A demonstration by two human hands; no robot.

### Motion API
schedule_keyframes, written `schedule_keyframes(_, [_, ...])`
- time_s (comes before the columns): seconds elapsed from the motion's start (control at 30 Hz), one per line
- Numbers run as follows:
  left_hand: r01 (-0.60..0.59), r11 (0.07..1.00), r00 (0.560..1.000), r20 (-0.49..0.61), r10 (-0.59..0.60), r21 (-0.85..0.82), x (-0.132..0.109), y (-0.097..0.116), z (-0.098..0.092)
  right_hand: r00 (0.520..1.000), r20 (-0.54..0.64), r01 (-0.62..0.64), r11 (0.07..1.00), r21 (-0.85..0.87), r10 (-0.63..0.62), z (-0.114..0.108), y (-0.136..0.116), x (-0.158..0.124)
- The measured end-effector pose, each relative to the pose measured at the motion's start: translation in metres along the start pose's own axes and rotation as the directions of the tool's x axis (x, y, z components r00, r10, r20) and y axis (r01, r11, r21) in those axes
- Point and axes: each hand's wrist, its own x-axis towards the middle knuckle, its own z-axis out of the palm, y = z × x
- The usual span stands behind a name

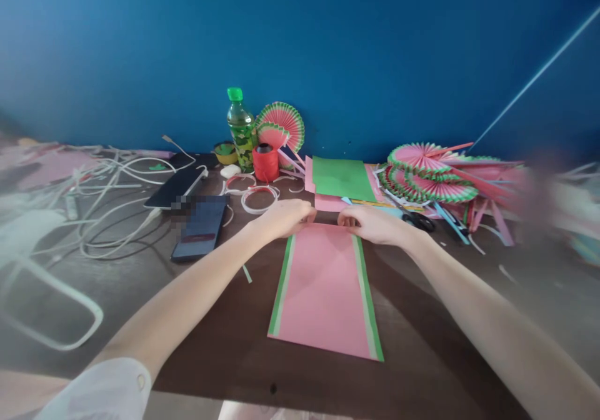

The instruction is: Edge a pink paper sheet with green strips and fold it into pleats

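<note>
A pink sheet of paper with green and pale green strips down both long sides lies on the dark brown table in front of me. Its far short edge is between my two hands. My left hand pinches the far left corner, fingers curled. At the far right corner, my right hand pinches the same edge. The fingertips are partly hidden behind the curled fingers. Just beyond my hands lie a green sheet and pink sheets under it.
Pleated pink-and-green paper fans are heaped at the right, near black-handled scissors. Behind my left hand stand a green-capped bottle and a red spool. Two phone-like devices, one a dark phone, and tangled white cables occupy the left.
</note>
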Motion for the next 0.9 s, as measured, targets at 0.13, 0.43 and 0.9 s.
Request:
schedule_keyframes(0.13, [-0.018,0.993,1.000,-0.009,0.020,0.120,0.000,0.003,0.001,1.000,-0.030,-0.010,0.986,-0.165,0.005,0.004,-0.011,-0.005])
schedule_keyframes(0.43, [-0.031,0.950,0.995,-0.084,0.059,0.309,-0.001,0.008,0.010,0.994,-0.101,-0.094,0.847,-0.523,0.048,0.009,-0.034,-0.007])
schedule_keyframes(0.9, [0.155,0.924,0.982,-0.158,-0.105,0.349,-0.011,0.037,0.016,0.930,-0.280,-0.360,0.734,-0.576,0.236,0.031,-0.059,-0.009])
